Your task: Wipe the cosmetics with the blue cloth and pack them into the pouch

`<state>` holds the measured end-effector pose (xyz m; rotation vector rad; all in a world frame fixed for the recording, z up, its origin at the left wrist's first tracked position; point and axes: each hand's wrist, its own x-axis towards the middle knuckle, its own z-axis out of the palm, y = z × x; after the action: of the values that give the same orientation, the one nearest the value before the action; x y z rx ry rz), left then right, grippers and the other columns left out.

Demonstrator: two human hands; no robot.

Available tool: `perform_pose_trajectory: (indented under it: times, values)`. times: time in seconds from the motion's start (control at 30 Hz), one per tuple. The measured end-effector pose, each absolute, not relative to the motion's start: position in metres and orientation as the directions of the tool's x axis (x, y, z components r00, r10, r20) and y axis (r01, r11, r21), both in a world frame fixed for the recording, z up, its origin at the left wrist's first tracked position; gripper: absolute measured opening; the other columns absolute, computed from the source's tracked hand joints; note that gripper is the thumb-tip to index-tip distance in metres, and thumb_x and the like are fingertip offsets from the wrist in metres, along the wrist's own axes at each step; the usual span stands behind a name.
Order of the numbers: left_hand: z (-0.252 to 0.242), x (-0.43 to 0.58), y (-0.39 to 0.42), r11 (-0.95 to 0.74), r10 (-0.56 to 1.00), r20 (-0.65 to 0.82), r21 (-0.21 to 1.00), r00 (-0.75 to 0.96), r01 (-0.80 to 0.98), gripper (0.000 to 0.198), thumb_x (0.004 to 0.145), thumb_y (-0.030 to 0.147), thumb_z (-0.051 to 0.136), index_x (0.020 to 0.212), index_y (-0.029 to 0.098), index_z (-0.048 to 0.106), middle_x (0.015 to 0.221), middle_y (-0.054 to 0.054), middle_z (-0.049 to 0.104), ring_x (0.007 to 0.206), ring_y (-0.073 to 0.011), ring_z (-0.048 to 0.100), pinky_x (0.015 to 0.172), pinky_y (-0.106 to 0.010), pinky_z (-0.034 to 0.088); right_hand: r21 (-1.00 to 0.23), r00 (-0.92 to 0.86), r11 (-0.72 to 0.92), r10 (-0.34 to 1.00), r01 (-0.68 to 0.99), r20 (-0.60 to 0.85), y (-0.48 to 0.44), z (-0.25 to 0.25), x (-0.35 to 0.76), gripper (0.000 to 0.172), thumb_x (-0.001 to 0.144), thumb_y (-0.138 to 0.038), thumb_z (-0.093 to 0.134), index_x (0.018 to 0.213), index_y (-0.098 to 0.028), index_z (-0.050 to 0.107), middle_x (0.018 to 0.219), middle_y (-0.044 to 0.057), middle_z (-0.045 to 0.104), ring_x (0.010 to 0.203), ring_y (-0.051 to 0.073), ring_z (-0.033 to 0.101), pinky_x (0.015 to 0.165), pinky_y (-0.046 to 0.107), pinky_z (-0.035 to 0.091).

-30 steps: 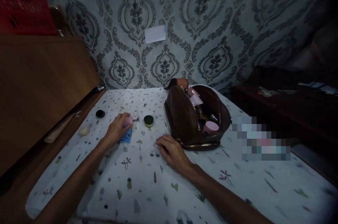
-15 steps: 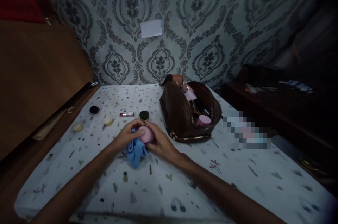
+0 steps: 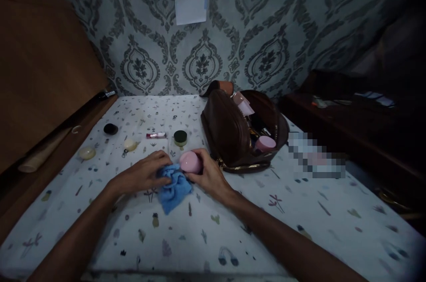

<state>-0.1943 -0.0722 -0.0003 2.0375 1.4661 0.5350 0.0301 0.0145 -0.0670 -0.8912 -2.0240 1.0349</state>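
The pink container [image 3: 190,162] lies between the hands, the right hand [image 3: 209,174] curled round its side. The left hand [image 3: 146,173], half closed, has the blue cloth [image 3: 175,192] between thumb and fingers. Bringing cloth and container together seems the present step; it calls for a steady right grip. The patterned worktop [image 3: 189,255] meets a papered wall [image 3: 229,38]; rightward, the room is too dark to read.
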Motion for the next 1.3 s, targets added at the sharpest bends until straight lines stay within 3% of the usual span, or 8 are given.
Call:
perform_pose_trajectory:
  times: [0.13,0.3,0.4,0.57,0.67,0.8,1.13,1.3]
  values:
    - [0.006,-0.192,-0.068,-0.141,0.987,0.054,0.763,0.155,0.631,0.028,0.093,0.047,0.05,0.083,0.022,0.06,0.076,0.001,0.057,0.069,-0.0162,0.055,0.062,-0.025,0.044,-0.86,-0.532,0.449,0.803,0.245,0.268,0.014,-0.067,0.03,0.049,0.068,-0.023,0.075,0.111,-0.022,0.053,0.103,0.003,0.065,0.094,0.022,0.063,0.083,0.033,0.048]
    - [0.006,-0.188,-0.064,-0.009,0.873,0.24,0.877,-0.424,0.48,0.033,0.087,0.051,0.058,0.074,0.022,0.047,0.065,0.004,0.041,0.058,-0.0126,0.043,0.051,-0.023,0.037,-0.872,-0.549,0.451,0.786,0.191,0.286,0.013,-0.065,0.032,0.05,0.068,-0.025,0.075,0.114,-0.022,0.054,0.107,0.004,0.066,0.097,0.022,0.063,0.085,0.034,0.049]
    - [-0.001,-0.181,-0.063,-0.027,0.797,0.25,0.924,-0.55,0.381,0.037,0.086,0.053,0.06,0.074,0.023,0.042,0.064,0.006,0.038,0.055,-0.011,0.041,0.048,-0.021,0.037,-0.861,-0.581,0.483,0.751,0.158,0.315,0.011,-0.062,0.033,0.05,0.07,-0.025,0.076,0.114,-0.021,0.055,0.11,0.005,0.065,0.1,0.023,0.064,0.088,0.035,0.05]
    - [-0.014,-0.159,-0.068,-0.154,0.937,0.254,0.917,-0.24,0.368,0.031,0.088,0.051,0.061,0.084,0.022,0.051,0.071,0.004,0.05,0.063,-0.013,0.051,0.056,-0.023,0.046,-0.843,-0.643,0.535,0.665,0.053,0.381,0.009,-0.059,0.035,0.05,0.073,-0.025,0.076,0.119,-0.021,0.056,0.115,0.006,0.066,0.104,0.023,0.063,0.09,0.035,0.05]
    - [-0.018,-0.151,-0.072,-0.404,0.911,0.386,0.768,0.144,0.497,0.029,0.093,0.044,0.059,0.11,0.021,0.06,0.105,-0.007,0.065,0.099,-0.0229,0.061,0.086,-0.036,0.052,-0.888,-0.647,0.46,0.67,-0.022,0.364,0.01,-0.06,0.036,0.05,0.074,-0.027,0.076,0.12,-0.021,0.057,0.115,0.006,0.067,0.103,0.023,0.064,0.091,0.034,0.051]
    - [-0.02,-0.153,-0.072,-0.587,0.807,0.466,0.563,0.364,0.581,0.044,0.099,0.031,0.053,0.142,0.025,0.045,0.14,-0.013,0.055,0.13,-0.0266,0.051,0.108,-0.046,0.043,-0.943,-0.665,0.311,0.681,-0.117,0.307,0.013,-0.063,0.036,0.054,0.07,-0.028,0.08,0.119,-0.022,0.06,0.117,0.007,0.068,0.106,0.023,0.065,0.092,0.035,0.052]
    - [-0.028,-0.147,-0.072,-0.551,0.771,0.602,0.47,0.205,0.689,0.017,0.096,0.029,0.059,0.107,0.018,0.066,0.09,-0.006,0.068,0.084,-0.0187,0.059,0.076,-0.031,0.05,-0.942,-0.571,0.333,0.767,-0.037,0.293,0.014,-0.067,0.034,0.055,0.065,-0.027,0.082,0.117,-0.021,0.062,0.111,0.005,0.07,0.102,0.023,0.066,0.092,0.036,0.054]
    - [-0.02,-0.148,-0.073,-0.353,0.866,0.498,0.667,-0.04,0.656,0.034,0.1,0.038,0.049,0.077,0.017,0.061,0.077,-0.002,0.058,0.073,-0.0151,0.055,0.066,-0.026,0.045,-0.906,-0.595,0.423,0.73,0.007,0.336,0.012,-0.064,0.036,0.056,0.068,-0.028,0.083,0.119,-0.021,0.062,0.116,0.007,0.07,0.107,0.025,0.065,0.097,0.039,0.052]
